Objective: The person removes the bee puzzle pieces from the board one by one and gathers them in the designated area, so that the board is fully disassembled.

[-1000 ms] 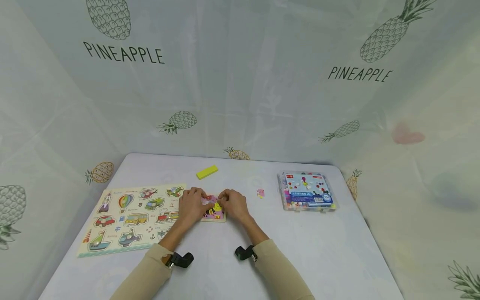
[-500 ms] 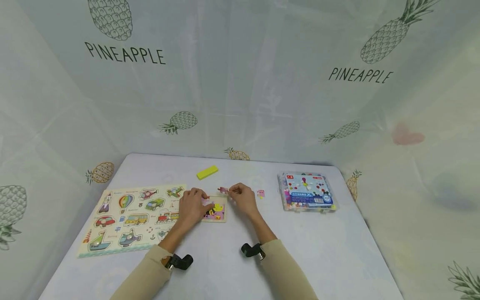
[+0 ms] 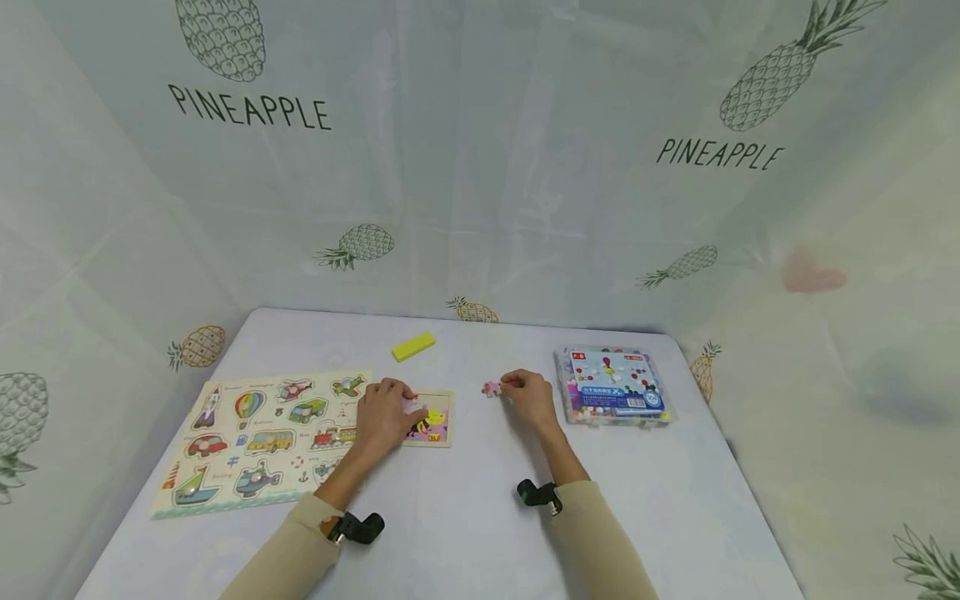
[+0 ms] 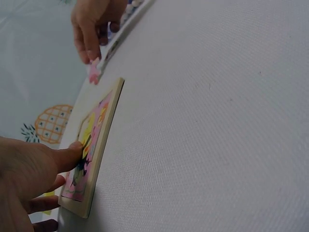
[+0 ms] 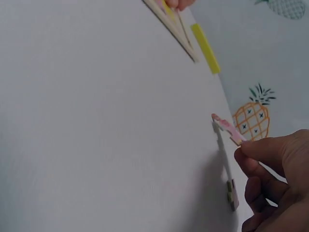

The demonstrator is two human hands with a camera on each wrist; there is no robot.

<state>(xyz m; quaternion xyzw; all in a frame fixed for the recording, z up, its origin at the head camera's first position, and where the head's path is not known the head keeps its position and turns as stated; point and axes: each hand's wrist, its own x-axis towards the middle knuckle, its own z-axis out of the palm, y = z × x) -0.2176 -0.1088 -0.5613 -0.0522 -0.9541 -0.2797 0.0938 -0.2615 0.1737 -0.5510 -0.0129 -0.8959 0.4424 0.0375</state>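
A left hand, fingers spread, rests its thumb on a small pink-and-yellow jigsaw board in a pale wooden frame [image 4: 105, 147]; to its right, a small pink jigsaw piece [image 3: 491, 389] is held above the white desk [image 3: 457, 517], pinched between the right hand's [image 3: 531, 398] thumb and finger. The right wrist view reveals a second small jigsaw piece [image 5: 233, 195] on the desk, hidden behind that hand in the head view.
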